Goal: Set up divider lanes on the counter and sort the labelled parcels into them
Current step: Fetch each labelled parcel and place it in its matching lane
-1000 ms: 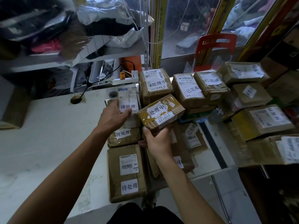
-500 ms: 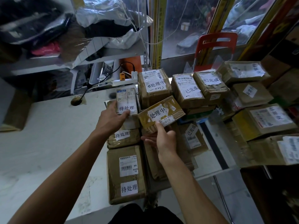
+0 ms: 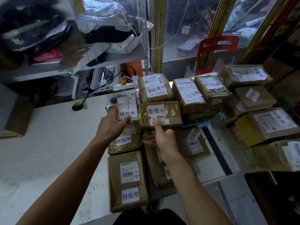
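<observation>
Left hand (image 3: 112, 125) holds 待处理 parcel (image 3: 127, 105); right hand (image 3: 164, 140) holds 处理中 parcel (image 3: 159, 113).

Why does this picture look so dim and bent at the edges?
Head view: daylight enters only through the window, so the counter looks dull; the wide lens bows the edges; the shelf clutter top left is smeared, yet the labels near both hands read sharply.

I see bare counter (image 3: 48, 143) left of the parcel rows (image 3: 128, 181), room for a hand to pass; right of them stacked boxes (image 3: 259, 124) crowd close, and behind them a shelf post (image 3: 146, 62) and cables block the way
</observation>
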`<state>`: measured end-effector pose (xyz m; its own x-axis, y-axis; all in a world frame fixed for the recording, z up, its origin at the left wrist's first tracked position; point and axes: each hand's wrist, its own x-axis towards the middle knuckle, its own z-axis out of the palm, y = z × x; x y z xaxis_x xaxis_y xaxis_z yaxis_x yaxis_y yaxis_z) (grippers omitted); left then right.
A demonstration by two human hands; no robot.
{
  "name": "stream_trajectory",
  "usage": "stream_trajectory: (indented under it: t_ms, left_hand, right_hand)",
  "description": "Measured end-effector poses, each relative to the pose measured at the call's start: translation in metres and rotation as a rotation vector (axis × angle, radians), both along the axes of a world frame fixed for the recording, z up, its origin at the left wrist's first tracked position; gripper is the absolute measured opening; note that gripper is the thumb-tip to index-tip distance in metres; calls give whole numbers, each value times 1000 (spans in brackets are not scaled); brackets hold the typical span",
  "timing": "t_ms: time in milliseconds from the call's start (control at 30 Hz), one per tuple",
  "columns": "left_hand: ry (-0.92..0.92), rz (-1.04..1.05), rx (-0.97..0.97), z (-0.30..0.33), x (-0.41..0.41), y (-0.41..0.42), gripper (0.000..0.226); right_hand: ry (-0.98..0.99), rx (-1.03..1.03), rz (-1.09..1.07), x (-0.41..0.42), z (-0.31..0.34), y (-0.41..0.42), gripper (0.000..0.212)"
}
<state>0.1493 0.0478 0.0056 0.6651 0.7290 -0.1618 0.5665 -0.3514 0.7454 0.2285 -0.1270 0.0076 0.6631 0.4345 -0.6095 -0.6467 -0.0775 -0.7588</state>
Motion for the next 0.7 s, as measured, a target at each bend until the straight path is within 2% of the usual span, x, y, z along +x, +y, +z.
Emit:
stream_trajectory:
  t_ms: [133, 233, 400, 567, 700]
  left_hand:
    - [-10, 12, -12, -1, -1, 0, 50]
    - [-21, -2, -26, -1, -6, -3, 45]
    - [-87, 50, -37, 3, -40, -9, 43]
    - [-46, 156, 58, 11, -128, 12, 33]
    - [-12, 301, 157, 20, -249, 43, 29]
  right_hand:
    - [-71, -128, 193, 2, 9, -11, 50]
    - [-66, -143, 302, -2, 15, -15, 55]
    - [-194, -81, 730, -39, 29, -3, 40]
    - [-436, -140, 805, -114, 39, 57, 24]
    - [-703, -214, 841, -191, 32, 113, 15]
